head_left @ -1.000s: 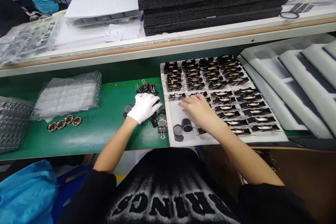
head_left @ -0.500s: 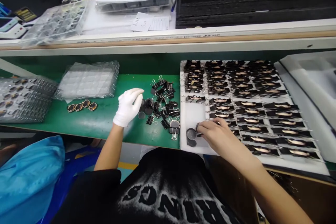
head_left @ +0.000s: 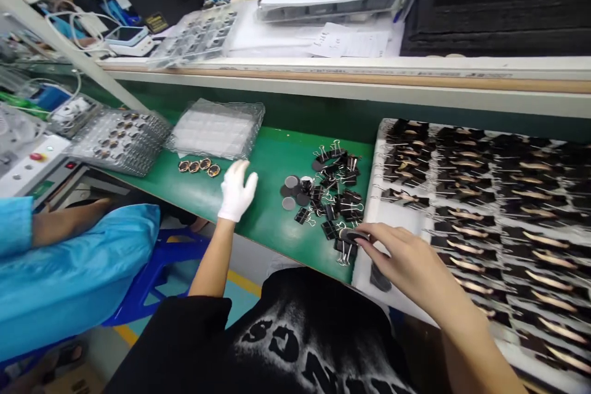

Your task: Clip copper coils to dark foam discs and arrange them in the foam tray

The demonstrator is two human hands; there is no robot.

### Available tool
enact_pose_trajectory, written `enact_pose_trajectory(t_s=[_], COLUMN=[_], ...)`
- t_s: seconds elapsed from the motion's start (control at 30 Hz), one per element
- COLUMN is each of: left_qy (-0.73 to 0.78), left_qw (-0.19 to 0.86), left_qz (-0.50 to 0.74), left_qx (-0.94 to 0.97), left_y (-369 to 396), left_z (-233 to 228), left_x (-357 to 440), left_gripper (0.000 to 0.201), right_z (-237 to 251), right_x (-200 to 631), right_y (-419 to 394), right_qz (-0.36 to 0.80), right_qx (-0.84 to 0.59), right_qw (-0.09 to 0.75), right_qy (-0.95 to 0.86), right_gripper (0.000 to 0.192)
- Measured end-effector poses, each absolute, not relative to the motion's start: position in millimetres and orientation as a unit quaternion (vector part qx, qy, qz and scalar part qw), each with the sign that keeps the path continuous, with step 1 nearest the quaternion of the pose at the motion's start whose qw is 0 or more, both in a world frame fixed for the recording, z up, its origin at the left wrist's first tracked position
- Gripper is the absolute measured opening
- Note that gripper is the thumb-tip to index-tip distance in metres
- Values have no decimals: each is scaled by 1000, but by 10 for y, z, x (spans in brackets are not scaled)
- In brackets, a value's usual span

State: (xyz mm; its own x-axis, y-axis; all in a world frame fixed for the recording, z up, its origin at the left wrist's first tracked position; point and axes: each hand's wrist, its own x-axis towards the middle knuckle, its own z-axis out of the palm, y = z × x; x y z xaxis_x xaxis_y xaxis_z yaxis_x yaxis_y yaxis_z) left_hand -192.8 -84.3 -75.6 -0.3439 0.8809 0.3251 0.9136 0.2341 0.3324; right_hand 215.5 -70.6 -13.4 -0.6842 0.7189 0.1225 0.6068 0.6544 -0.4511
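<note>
The right hand (head_left: 410, 265) pinches a small dark disc (head_left: 354, 236) between thumb and fingertips at the near left corner of the white foam tray (head_left: 385, 209), though motion blur leaves the disc's edge and surface hard to read. The tray runs out of view at the right, and its rows of black clips with copper-coloured pieces (head_left: 480, 197) smear into streaks there. The left hand (head_left: 237, 192), in a white cloth glove, hovers over the green mat (head_left: 272, 221) with fingers spread and nothing in them, just short of four small brown-and-gold rings (head_left: 199, 167). Between the hands lies a loose heap of black binder clips (head_left: 335, 188) with wire handles, beside a few flat grey discs (head_left: 292, 192). Behind sit clear, dimpled plastic blister trays (head_left: 217, 129) (contents unreadable). A co-worker's blue sleeve (head_left: 69, 271) fills the lower left.
</note>
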Motion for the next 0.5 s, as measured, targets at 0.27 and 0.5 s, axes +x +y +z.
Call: enact_pose_trajectory(t_s=[0.27,0.5], left_qy=[-927,-903], left_qw=[59,22], left_qz=[-115,-133], left_qx=[-351,-409], left_y=[-998,-976], left_z=[-738,-848], left_x=[-2904,-2656], left_gripper=[69,48], right_z=[-211,-159], right_x=[2076,1943], right_y=[-683,-654], right_qz=[282,305], right_qx=[-338,-331], right_qw=[165,194], right_qy=[-883,-872], right_gripper=[21,21])
